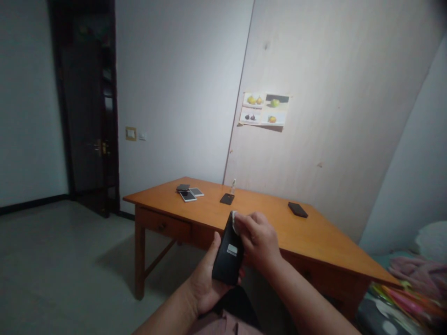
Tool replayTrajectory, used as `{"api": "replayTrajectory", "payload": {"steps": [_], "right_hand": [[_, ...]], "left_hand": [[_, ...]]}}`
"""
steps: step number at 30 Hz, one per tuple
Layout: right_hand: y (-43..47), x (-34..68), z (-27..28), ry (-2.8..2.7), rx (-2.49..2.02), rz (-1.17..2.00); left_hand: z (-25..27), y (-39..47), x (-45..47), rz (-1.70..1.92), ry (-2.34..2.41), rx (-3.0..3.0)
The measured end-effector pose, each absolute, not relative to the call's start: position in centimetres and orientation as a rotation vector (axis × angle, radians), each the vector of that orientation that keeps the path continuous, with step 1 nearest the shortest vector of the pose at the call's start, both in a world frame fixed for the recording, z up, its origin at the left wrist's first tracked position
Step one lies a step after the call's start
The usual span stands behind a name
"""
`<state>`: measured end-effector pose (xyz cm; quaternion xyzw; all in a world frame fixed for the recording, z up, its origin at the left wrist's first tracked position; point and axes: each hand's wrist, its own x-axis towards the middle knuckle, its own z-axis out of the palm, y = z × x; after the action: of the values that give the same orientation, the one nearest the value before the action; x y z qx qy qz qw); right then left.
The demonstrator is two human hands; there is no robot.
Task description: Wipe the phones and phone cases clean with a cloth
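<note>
Evidently, both hands are on one black phone above the near edge of the surface

Plainly in the lower middle of the view, a black phone (225, 267) is gripped along its sides by the left hand (206, 288), in front of the near edge of the wooden surface (202, 214). The right hand (260, 237) pinches a white cloth (234, 217) against the phone's far right corner. Its fingers hide most of the cloth and part of that edge, so the cloth's full shape cannot be told. The left palm covers the phone's underside. One pale rectangle (232, 250) sits on the upper face, too small to read.

The phone's long axis runs away from the person, leaning slightly right, with the far end pointing towards the wall and the near end towards the lap.

On the surface, two white-framed tablets (187, 196) lie at the left, beside a dark pile (183, 188) whose pieces are hard to count. One dark flat case (227, 199) lies near the middle, next to one clear bottle (233, 188), its outline faint. One dark wallet (298, 210) lies well apart at the right. The bedding (419, 274) is cut off by the right border, and both forearms by the bottom.
</note>
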<state>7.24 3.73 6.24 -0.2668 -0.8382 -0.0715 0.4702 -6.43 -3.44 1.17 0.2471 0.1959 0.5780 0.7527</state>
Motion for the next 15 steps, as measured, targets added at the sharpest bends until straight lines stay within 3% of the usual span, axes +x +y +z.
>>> {"api": "replayTrajectory", "payload": {"steps": [6,15], "right_hand": [[1.7,7.0,4.8,-2.242,-0.511,-0.117],[3.6,8.1,4.6,-2.082,-0.685,-0.117]], "left_hand": [[1.2,-3.5,-6.3,1.308,0.404,0.481],[1.1,-2.9,-6.8,1.312,0.433,0.485]]}}
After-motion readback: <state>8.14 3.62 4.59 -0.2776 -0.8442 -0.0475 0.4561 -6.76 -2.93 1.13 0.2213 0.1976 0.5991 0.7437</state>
